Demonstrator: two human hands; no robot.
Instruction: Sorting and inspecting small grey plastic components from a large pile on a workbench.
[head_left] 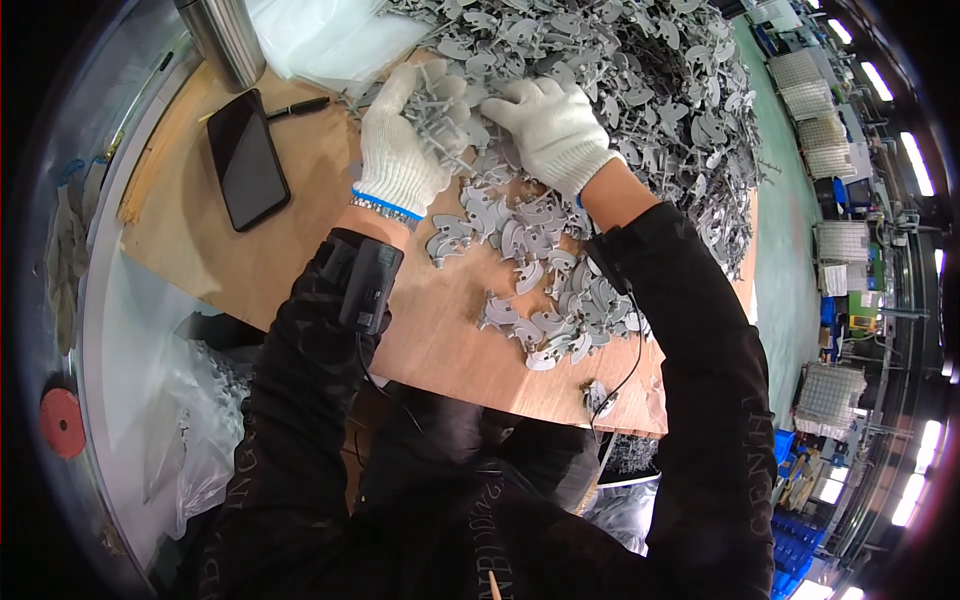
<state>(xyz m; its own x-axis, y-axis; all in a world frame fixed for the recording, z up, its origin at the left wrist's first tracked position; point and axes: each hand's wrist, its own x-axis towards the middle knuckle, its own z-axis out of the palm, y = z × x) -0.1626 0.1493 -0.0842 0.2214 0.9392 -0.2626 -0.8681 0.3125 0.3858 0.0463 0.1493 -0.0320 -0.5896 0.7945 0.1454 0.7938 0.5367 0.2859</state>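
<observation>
My left hand (388, 150), in a white knitted glove, is turned partly palm up with a bunch of small grey cast-metal parts (437, 118) in it. Thin stems on these parts stick out between the thumb and fingers. To its right, my gloved right hand (560, 135) is at the near edge of a big pile of similar grey parts (680, 130). Its fingers are curled toward the left hand, and what lies in their tips is hidden. Below both hands, curved grey parts (540, 235) are spread loosely over the wooden tabletop (440, 335).
A black phone (247, 160), a pen (298, 108) and a steel tumbler (225, 45) are on the left, near a white plastic bag (330, 38). One small part (598, 397) sits near the front edge. Wire cages (832, 400) and blue bins (797, 548) stand far right.
</observation>
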